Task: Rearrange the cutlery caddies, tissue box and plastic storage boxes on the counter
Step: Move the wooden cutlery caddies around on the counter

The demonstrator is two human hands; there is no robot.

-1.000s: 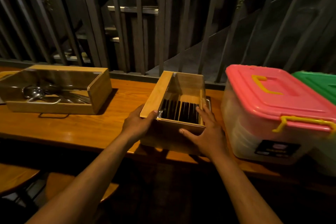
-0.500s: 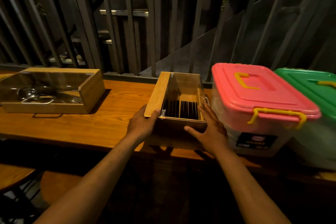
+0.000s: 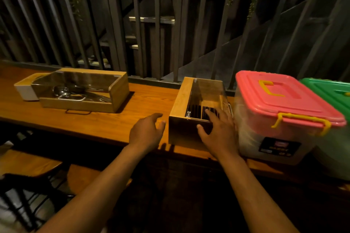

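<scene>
Both hands have let go of the near cutlery caddy [image 3: 197, 111]: the left hand [image 3: 146, 132] now hangs open just beside its left wall, not touching, and the right hand [image 3: 217, 130] lies flat and open over its front right corner. On the left, the far cutlery caddy [image 3: 83, 91] lies crosswise on the counter [image 3: 113, 125], well apart from both hands. The near caddy's long axis points away from the person, close beside the pink-lidded storage box [image 3: 280, 111], so I think the right hand is nearer for the next move.
</scene>
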